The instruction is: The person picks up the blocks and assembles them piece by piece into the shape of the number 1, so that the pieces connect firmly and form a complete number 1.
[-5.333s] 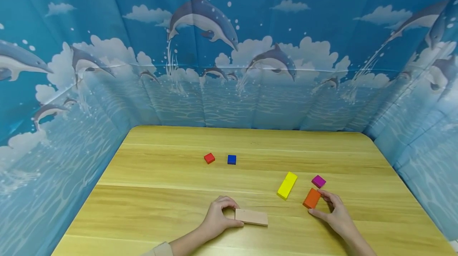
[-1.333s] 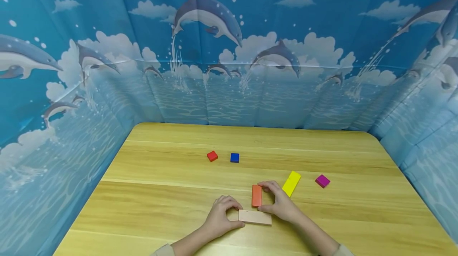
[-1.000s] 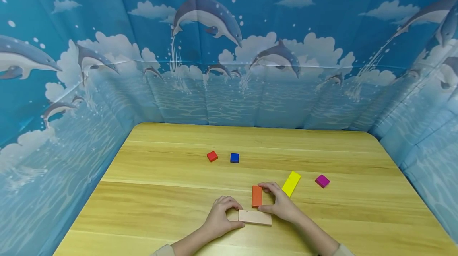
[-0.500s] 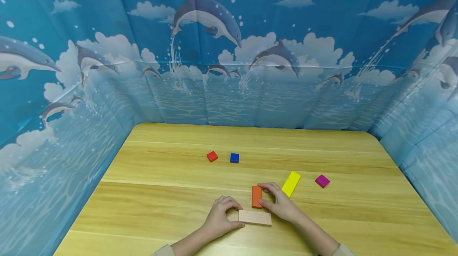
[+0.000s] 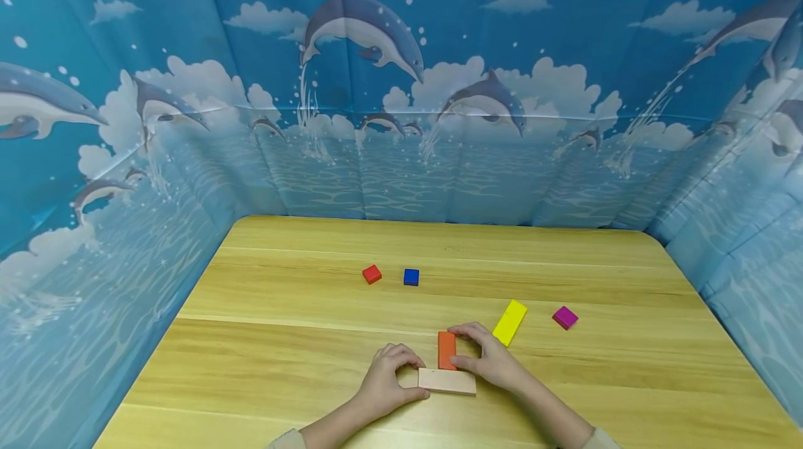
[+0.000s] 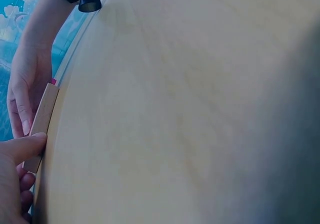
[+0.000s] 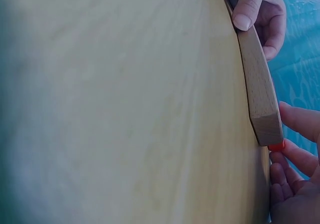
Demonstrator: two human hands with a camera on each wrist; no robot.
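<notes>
My left hand [image 5: 387,383] pinches the left end of a plain wooden block [image 5: 447,381] lying flat near the front of the table. Behind that block, standing lengthwise away from me, lies an orange block [image 5: 447,350], its near end right at the plain block's back edge. My right hand [image 5: 486,355] grips the orange block from its right side with thumb and fingers. In the right wrist view the wooden block [image 7: 260,87] hides most of the orange block [image 7: 276,146]. The left wrist view shows my left thumb [image 6: 30,146] on the wooden block [image 6: 44,109].
A yellow block [image 5: 510,322] lies just behind my right hand, with a magenta block [image 5: 565,318] farther right. Toward the back are a small red block [image 5: 372,274] and a blue block [image 5: 410,277]. A dolphin-print curtain [image 5: 401,156] surrounds the wooden table [image 5: 282,309].
Over several seconds my right hand brought the orange block leftward from beside the magenta one. In the last half second it slid slightly left and toward me, against the plain block. Left hand stayed.
</notes>
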